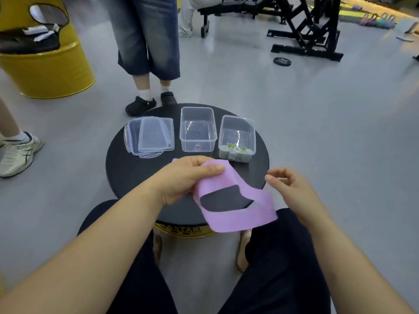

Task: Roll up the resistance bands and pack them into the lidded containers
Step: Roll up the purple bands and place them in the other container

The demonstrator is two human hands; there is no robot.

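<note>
Noted at far left a yellow drum (45, 71) on the grey floor, with a white sneaker (18, 152) nearer the camera. Recorded a standing person (147, 41) in denim shorts and black clogs just beyond the round black table (127, 173). Found on the table's left part two clear lids (152, 138), stacked and slightly askew. Found at centre the middle container (197, 130), clear, upright, uncovered, just beside the lids. Found right of it the right container (237, 137), likewise uncovered, holding green contents (235, 149) against its near wall; detail too small to tell.

Observed the left hand (181, 177) over the table's near part, thumb on top and fingers curled beneath, pinching one end of the purple resistance band (226, 220). Confirmed band unrolled, an open loop draping from that grip past the table's near edge toward the lap.

Observed the right hand (292, 189) just right of the band, fingers loosely curled, gripping nothing.

Logged on the floor at upper right a black weight plate (282, 61), a black gym frame (313, 30) and a row of coloured kettlebells (378, 20).
</note>
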